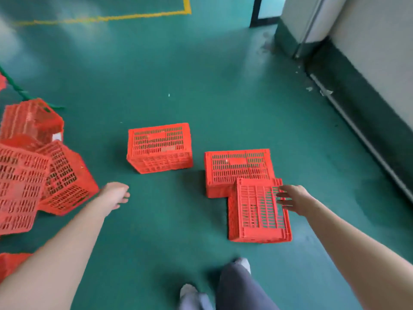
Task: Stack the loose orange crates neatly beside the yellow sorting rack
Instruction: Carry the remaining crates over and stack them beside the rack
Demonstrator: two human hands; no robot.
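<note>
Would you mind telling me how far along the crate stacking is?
Early. Nothing looks neatly stacked: the left pile is jumbled. The right hand reaches, open, over the nearest crate; the left hand holds nothing. That crate, the adjoining crate and the middle crate lie loose on the floor.

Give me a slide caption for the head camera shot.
Right hand, fingers spread, at the nearest orange crate on the green floor; left hand open, holding nothing.

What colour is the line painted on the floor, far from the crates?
Yellow: the painted line stands out on the green floor, clearest in the head view.
</note>
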